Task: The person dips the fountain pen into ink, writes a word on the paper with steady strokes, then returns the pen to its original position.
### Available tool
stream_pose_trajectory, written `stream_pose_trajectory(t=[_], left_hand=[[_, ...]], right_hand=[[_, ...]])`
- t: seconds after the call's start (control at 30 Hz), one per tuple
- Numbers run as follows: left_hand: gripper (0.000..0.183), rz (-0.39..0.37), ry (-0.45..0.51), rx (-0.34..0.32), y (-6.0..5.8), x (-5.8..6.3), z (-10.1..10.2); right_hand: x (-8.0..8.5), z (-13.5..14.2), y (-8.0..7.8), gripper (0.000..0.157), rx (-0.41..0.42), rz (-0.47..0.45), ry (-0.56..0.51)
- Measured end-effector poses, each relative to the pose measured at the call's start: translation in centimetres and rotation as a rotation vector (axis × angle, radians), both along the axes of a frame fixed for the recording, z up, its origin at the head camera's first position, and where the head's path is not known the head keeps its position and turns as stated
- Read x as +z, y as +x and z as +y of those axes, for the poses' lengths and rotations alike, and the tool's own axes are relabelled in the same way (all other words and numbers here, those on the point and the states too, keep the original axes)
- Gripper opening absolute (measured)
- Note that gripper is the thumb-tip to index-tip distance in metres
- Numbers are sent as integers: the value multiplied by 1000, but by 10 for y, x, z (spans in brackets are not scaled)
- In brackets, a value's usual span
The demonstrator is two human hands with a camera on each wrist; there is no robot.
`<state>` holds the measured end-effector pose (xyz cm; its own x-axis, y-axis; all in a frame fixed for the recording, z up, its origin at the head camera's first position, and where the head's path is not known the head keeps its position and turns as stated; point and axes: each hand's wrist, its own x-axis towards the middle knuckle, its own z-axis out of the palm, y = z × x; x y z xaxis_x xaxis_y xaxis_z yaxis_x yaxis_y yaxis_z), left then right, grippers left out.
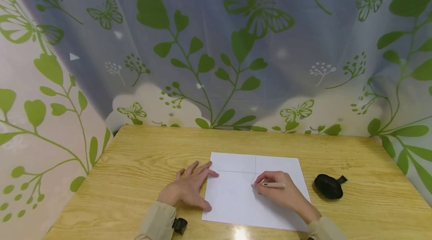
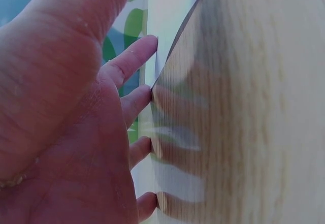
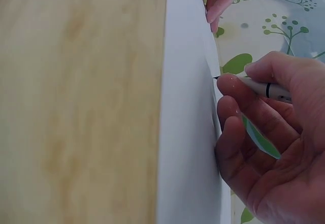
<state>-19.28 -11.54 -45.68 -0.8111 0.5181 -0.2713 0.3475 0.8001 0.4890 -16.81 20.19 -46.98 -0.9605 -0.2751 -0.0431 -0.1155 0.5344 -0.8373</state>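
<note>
A white sheet of paper lies on the wooden table, with a thin horizontal line and a vertical line drawn across its upper part. My right hand pinches a pale pen between thumb and fingers, its tip at the paper just below where the lines cross. In the right wrist view the pen shows a dark band and its dark point meets the sheet. My left hand rests with spread fingers at the paper's left edge, fingertips and thumb on the border. The left wrist view shows its fingertips touching down.
To the right of the paper lies a black rounded object with a short tab. The wooden table reaches back to a curtain printed with green leaves and butterflies. A black wrist device sits by the left sleeve.
</note>
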Motion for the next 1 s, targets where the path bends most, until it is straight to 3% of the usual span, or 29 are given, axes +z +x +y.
stream_pose_trajectory(t=[1.0], left_hand=[[85,-6,3,-2,0,0,0]], right_hand=[[1,-6,8,11,31,-36,-15]])
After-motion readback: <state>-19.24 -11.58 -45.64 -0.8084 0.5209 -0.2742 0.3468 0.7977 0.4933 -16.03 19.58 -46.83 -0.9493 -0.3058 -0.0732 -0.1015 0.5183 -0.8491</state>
